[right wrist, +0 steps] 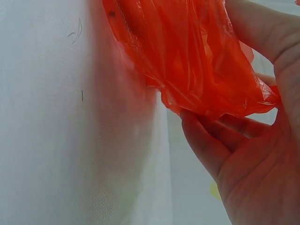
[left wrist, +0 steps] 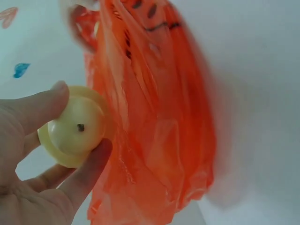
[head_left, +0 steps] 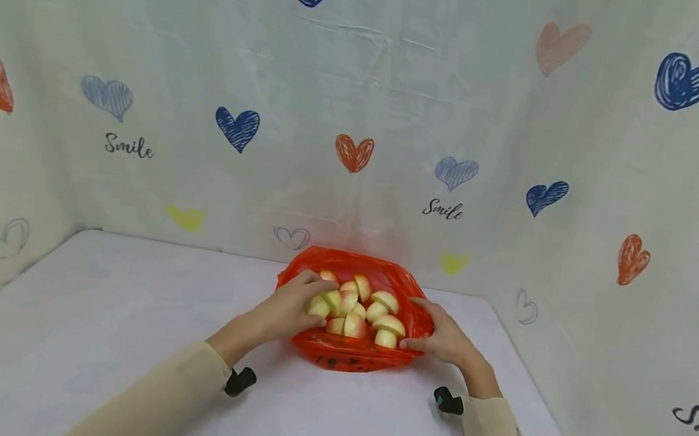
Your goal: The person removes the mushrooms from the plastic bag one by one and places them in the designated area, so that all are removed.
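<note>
I watch remotely: the left hand (head_left: 290, 307) pinches a pale-yellow mushroom-shaped piece (left wrist: 75, 125) at the left edge of the crinkled red plastic bag (head_left: 371, 356); the right hand (head_left: 448, 339) grips the bag's right edge, seemingly holding it wide around pink-blushed mushroom-shaped pieces (head_left: 356, 326).

White, cloth-covered rectangular table (head_left: 109, 334) spreading before me, creased off-white fabric curtain (head_left: 380, 89) walling me in at front and sides, scribbled dark-blue hearts (head_left: 237, 128), red-orange hearts (head_left: 353, 154), pale yellow hearts (head_left: 185, 218), black cursive "Smile" lettering (head_left: 129, 146), soft diffuse light around me
</note>
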